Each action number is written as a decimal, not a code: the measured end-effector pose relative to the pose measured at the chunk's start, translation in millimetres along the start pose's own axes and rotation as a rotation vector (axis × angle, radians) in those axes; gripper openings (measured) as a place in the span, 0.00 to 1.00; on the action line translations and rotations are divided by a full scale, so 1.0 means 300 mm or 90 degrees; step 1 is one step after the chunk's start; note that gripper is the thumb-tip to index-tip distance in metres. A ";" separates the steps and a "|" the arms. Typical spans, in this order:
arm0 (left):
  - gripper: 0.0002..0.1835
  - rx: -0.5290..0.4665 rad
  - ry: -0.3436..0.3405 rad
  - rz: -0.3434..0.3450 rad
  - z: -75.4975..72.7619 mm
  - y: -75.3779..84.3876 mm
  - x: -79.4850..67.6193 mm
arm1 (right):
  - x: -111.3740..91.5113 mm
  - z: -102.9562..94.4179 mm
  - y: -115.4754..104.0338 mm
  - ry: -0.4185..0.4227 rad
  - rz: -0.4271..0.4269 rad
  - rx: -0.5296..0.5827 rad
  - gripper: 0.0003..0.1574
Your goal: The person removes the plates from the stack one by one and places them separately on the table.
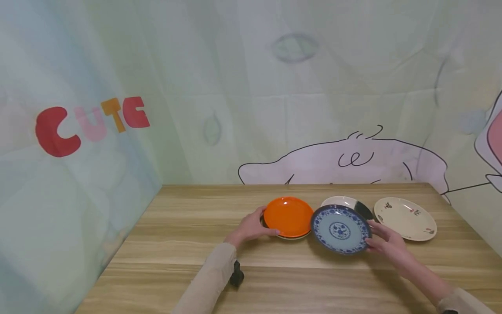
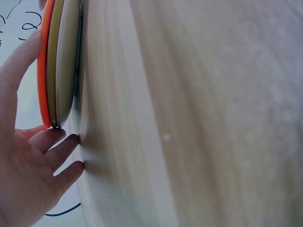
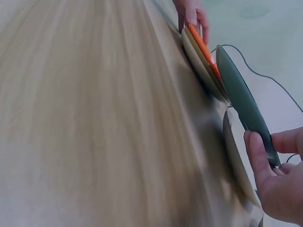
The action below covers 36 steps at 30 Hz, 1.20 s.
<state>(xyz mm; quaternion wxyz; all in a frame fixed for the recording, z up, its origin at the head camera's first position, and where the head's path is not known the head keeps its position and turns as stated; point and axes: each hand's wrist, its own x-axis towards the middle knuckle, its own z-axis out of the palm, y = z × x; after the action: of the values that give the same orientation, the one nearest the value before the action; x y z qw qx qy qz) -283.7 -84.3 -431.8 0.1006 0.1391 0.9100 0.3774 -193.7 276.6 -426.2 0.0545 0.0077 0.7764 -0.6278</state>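
A stack of plates, with an orange plate (image 1: pixel 289 216) on top and tan and cream plates (image 2: pixel 68 61) beneath, sits near the back of the table. My left hand (image 1: pixel 252 226) holds the stack at its left edge, thumb along the near rim and fingers round the side. To its right, my right hand (image 1: pixel 386 240) pinches the right rim of a blue-and-white patterned plate (image 1: pixel 340 229). That plate is raised and tilted, its green underside showing in the right wrist view. Behind it, partly hidden, lies a white plate with a dark section (image 1: pixel 341 201).
An oval cream plate with small floral prints (image 1: pixel 405 219) lies at the far right. The wooden table (image 1: pixel 164 244) reaches back to a printed cloth backdrop (image 1: pixel 219 87).
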 end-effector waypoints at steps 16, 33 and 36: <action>0.52 0.007 0.002 -0.003 0.000 -0.002 0.002 | -0.074 -0.072 0.073 -0.018 0.004 -0.053 0.44; 0.53 0.008 0.007 -0.003 0.002 -0.007 0.003 | -0.129 -0.130 0.149 -0.071 0.028 -0.047 0.45; 0.53 0.005 0.007 -0.004 0.002 -0.007 0.003 | -0.134 -0.143 0.160 -0.086 0.037 -0.044 0.43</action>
<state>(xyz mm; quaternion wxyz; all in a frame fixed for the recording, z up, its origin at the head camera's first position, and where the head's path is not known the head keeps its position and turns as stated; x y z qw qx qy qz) -284.7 -85.0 -433.9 0.0967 0.1346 0.9123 0.3746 -153.0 330.7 -460.4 0.1250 -0.0140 0.7917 -0.5979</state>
